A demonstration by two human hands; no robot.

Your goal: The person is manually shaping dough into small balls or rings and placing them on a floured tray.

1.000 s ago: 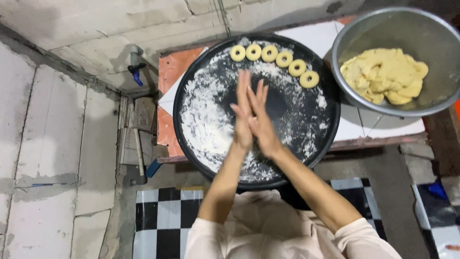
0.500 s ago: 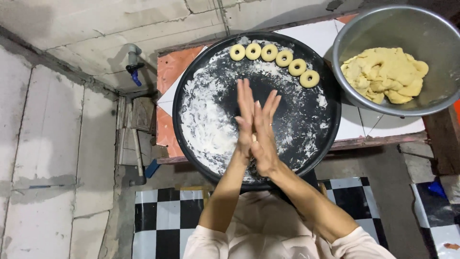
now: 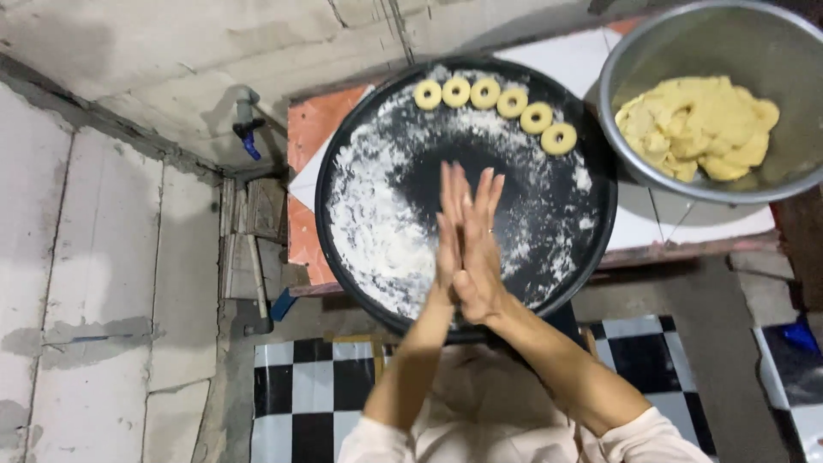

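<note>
My left hand (image 3: 447, 230) and my right hand (image 3: 480, 257) are pressed flat together, palm to palm, fingers pointing away from me. They hover over the middle of a round black tray (image 3: 561, 225) dusted with white flour (image 3: 377, 227). Whatever lies between the palms is hidden. Several pale ring-shaped dough pieces (image 3: 485, 93) sit in a curved row along the tray's far rim. A steel bowl (image 3: 605, 96) at the upper right holds a lump of yellow dough (image 3: 699, 124).
The tray and bowl rest on a small table tiled in orange and white (image 3: 310, 129). A pipe with a blue tap (image 3: 247, 130) is on the concrete wall at left. Below lies a black-and-white chequered floor (image 3: 309, 386).
My palms have slid against each other, the right hand's fingers shifting forward beside the left's. Both hands sit slightly nearer to me over the tray.
</note>
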